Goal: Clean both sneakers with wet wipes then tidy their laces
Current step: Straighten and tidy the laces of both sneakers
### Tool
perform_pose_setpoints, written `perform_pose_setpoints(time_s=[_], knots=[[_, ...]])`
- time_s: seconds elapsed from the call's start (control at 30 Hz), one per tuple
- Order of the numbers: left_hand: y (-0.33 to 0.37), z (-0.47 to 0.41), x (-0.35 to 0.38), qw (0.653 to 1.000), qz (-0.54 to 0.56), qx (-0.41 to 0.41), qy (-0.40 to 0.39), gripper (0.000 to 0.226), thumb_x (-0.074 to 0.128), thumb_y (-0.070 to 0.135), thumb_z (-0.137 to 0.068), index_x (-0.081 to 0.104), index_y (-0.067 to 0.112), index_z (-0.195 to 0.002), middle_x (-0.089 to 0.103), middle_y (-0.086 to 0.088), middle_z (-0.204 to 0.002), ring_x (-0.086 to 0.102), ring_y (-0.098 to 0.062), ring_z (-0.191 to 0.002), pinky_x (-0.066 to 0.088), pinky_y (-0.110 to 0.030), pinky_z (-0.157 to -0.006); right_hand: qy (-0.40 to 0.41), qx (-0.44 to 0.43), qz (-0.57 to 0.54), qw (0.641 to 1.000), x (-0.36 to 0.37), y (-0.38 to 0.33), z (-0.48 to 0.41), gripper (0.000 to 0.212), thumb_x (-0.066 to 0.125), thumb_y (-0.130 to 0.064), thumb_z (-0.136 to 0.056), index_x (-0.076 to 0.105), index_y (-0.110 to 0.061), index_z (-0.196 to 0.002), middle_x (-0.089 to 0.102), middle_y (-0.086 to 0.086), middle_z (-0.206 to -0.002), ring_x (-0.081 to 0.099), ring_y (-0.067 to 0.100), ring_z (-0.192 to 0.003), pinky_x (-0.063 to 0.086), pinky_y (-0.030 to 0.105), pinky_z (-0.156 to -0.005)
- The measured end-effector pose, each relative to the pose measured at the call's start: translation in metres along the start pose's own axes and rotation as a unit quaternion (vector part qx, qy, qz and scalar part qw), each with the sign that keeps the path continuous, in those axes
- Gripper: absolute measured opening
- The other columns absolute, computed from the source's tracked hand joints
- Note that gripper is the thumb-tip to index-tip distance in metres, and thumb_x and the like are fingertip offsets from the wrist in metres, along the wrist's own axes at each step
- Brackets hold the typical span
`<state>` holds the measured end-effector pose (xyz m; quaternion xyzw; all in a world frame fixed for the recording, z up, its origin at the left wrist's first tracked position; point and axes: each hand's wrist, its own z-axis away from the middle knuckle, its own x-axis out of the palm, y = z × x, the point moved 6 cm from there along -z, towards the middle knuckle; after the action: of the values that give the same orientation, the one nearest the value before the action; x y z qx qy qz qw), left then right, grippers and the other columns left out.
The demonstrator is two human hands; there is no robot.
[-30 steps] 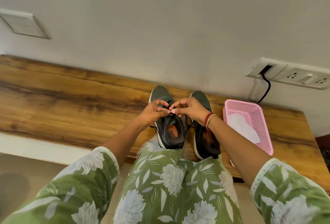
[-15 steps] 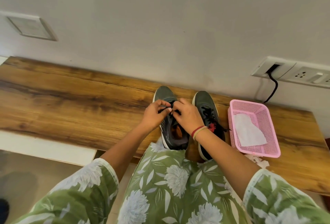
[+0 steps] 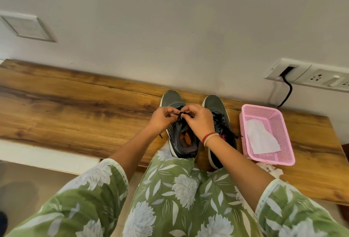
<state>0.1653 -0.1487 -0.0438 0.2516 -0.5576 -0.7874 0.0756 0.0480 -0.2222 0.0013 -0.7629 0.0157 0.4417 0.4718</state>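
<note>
The black lace of the left sneaker is pinched from both sides. The left hand grips one strand between thumb and curled fingers, and the right hand grips the other. The fingertips of the two hands almost meet above the tongue. This sneaker is the one farther from the pink basket. It is dark grey with a pale sole edge (an orange lining shows through its opening), with its toe toward the wall and its heel at the front edge of the wooden bench. The right sneaker stands parallel, between the first and the basket, partly under the right forearm. Its loose laces trail toward the basket. The basket sits on the bench just beside this sneaker, with a flat white wipe inside. A crumpled wipe lies against the basket's near side. On the wall above the basket, a socket holds a black cable. Red and yellow bands circle the right wrist.
</note>
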Motion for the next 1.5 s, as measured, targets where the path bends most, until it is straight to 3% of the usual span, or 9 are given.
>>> perform_pose_setpoints(time_s=[0.1,0.23,0.37,0.7,0.93,1.03,1.13,1.3,1.5], knots=[[0.000,0.006,-0.008,0.992,-0.093,0.025,0.081,0.016,0.068,0.007,-0.083,0.072,0.016,-0.096,0.052,0.003,-0.100,0.053,-0.009,-0.093,0.042,-0.023,-0.087,0.009,0.104,-0.120,0.987,-0.001,0.013,0.002,0.027,0.077,-0.014,-0.073,0.069,-0.033,-0.089,0.070,-0.011,-0.076,0.066,0.004,-0.078,0.052,0.023,-0.077],[-0.006,0.021,-0.018,0.964,-0.233,0.028,0.122,0.010,0.068,0.028,-0.085,0.068,0.025,-0.095,0.045,0.006,-0.116,0.046,-0.014,-0.114,0.037,-0.038,-0.094,0.036,0.219,-0.231,0.947,-0.005,0.037,0.008,0.031,0.077,-0.003,-0.072,0.064,-0.025,-0.089,0.064,-0.006,-0.069,0.064,0.008,-0.073,0.050,0.023,-0.078],[-0.014,0.032,-0.024,0.931,-0.347,0.022,0.113,0.012,0.064,0.035,-0.087,0.067,0.029,-0.097,0.044,0.006,-0.123,0.041,-0.015,-0.118,0.030,-0.041,-0.096,0.035,0.262,-0.187,0.946,-0.011,0.057,0.013,0.026,0.077,-0.006,-0.073,0.063,-0.024,-0.084,0.056,-0.008,-0.062,0.055,0.009,-0.065,0.048,0.028,-0.073],[-0.003,0.035,-0.024,0.904,-0.405,0.029,0.136,0.017,0.058,0.026,-0.090,0.065,0.028,-0.105,0.042,0.003,-0.125,0.036,-0.018,-0.122,0.026,-0.040,-0.099,0.023,0.265,-0.114,0.957,-0.013,0.058,0.015,0.018,0.073,-0.009,-0.079,0.059,-0.020,-0.082,0.052,-0.004,-0.061,0.052,0.007,-0.064,0.046,0.027,-0.077],[-0.002,0.035,-0.025,0.906,-0.398,0.026,0.142,0.016,0.057,0.027,-0.091,0.064,0.025,-0.106,0.043,0.001,-0.124,0.038,-0.020,-0.120,0.026,-0.041,-0.099,0.018,0.258,-0.092,0.962,-0.016,0.048,0.015,0.016,0.071,-0.009,-0.080,0.058,-0.016,-0.086,0.051,-0.006,-0.059,0.049,0.003,-0.061,0.038,0.019,-0.065],[-0.002,0.034,-0.023,0.905,-0.404,0.014,0.132,0.017,0.055,0.028,-0.092,0.062,0.024,-0.107,0.045,0.000,-0.122,0.041,-0.021,-0.118,0.028,-0.042,-0.097,0.030,0.272,-0.073,0.959,-0.021,0.054,0.018,0.022,0.074,-0.013,-0.078,0.055,-0.016,-0.089,0.054,-0.006,-0.063,0.053,0.008,-0.065,0.042,0.023,-0.072],[-0.003,0.034,-0.019,0.935,-0.335,-0.015,0.119,0.020,0.055,0.027,-0.091,0.058,0.024,-0.110,0.045,-0.001,-0.120,0.047,-0.022,-0.116,0.033,-0.043,-0.094,0.017,0.254,-0.071,0.964,-0.023,0.045,0.018,0.026,0.075,-0.015,-0.077,0.055,-0.018,-0.093,0.056,-0.007,-0.066,0.053,0.007,-0.068,0.044,0.025,-0.075],[-0.016,0.059,-0.015,0.973,-0.153,-0.068,0.157,0.057,0.067,0.033,-0.082,0.041,0.023,-0.131,0.041,-0.003,-0.133,0.043,-0.021,-0.123,0.039,-0.044,-0.103,0.041,0.188,-0.094,0.977,-0.044,0.043,0.033,0.032,0.074,-0.021,-0.078,0.054,-0.027,-0.103,0.056,0.004,-0.110,0.054,0.013,-0.098,0.049,0.034,-0.092],[-0.013,0.063,0.045,0.983,-0.149,-0.100,0.028,0.098,0.074,0.035,-0.074,0.014,0.015,-0.148,0.030,-0.013,-0.146,0.035,-0.031,-0.133,0.036,-0.039,-0.107,0.080,0.236,0.022,0.968,-0.079,0.062,0.073,0.063,0.075,-0.034,-0.076,0.045,-0.021,-0.130,0.032,0.011,-0.136,0.035,0.029,-0.126,0.034,0.037,-0.100]])
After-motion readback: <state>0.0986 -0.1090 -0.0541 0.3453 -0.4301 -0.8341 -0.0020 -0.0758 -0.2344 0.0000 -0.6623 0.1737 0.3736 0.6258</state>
